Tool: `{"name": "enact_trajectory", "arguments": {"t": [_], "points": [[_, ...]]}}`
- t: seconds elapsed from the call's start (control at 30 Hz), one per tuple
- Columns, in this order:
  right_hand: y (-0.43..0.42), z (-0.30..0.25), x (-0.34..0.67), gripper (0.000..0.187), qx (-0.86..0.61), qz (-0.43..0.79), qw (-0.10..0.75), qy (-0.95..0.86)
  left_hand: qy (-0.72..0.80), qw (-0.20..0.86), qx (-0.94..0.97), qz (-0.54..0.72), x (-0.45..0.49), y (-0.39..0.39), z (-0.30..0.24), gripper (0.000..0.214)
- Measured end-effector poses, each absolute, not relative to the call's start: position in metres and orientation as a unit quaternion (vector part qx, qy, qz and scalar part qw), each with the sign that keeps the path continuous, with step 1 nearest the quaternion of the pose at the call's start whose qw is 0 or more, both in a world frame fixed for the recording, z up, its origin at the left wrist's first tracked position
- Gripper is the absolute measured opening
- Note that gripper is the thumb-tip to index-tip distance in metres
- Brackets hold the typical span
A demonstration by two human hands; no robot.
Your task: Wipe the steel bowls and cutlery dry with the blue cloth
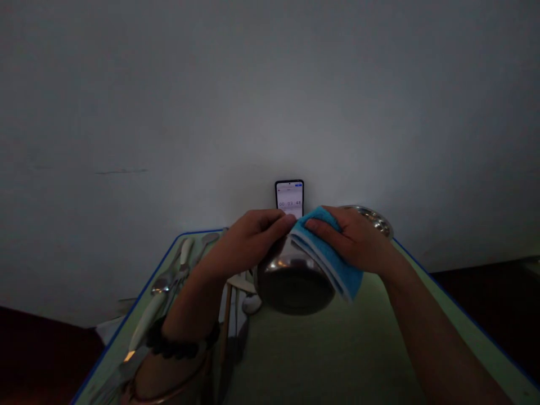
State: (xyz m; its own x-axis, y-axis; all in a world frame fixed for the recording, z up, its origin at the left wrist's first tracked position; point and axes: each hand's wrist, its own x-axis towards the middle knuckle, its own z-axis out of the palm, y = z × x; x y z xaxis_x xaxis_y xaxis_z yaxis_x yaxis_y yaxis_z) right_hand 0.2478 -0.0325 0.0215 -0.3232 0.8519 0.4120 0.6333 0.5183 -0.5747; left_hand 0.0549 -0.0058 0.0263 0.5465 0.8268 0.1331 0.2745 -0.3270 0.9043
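Observation:
A shiny metal bowl is held tilted above the table, its rounded base turned toward me. My left hand grips the bowl's far left rim, thumb on top and fingers curled out of sight. A folded blue cloth lies against the bowl's right side. Around that cloth my right hand is closed, its thumb pressing the cloth near the rim. Both hands are close together at the bowl's upper edge.
Spoons, white-handled utensils and other cutlery lie along the table's left side. A phone showing a timer leans on the wall. Behind my right hand stands a metal dish. Blue edging borders the pale green table.

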Motion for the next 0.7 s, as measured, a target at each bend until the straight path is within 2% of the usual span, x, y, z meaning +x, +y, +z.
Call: {"name": "enact_trajectory", "arguments": {"t": [0.23,0.37,0.47,0.57,0.7], "points": [[-0.030,0.020,0.254,0.032,-0.469,0.140,0.425,-0.762,0.371,0.555,0.581,0.465,0.051,0.009,0.018,0.027],[-0.029,0.020,0.259,0.033,-0.467,0.151,0.465,-0.737,0.368,0.560,0.476,0.569,0.054,0.014,0.019,0.023],[-0.029,0.021,0.263,0.034,-0.466,0.153,0.476,-0.730,0.368,0.542,0.456,0.603,0.054,0.016,0.018,0.021],[-0.030,0.023,0.266,0.035,-0.473,0.139,0.463,-0.737,0.373,0.518,0.530,0.559,0.052,0.015,0.018,0.021],[-0.032,0.024,0.262,0.034,-0.465,0.132,0.403,-0.777,0.369,0.507,0.674,0.391,0.053,0.004,0.021,0.029]]}}
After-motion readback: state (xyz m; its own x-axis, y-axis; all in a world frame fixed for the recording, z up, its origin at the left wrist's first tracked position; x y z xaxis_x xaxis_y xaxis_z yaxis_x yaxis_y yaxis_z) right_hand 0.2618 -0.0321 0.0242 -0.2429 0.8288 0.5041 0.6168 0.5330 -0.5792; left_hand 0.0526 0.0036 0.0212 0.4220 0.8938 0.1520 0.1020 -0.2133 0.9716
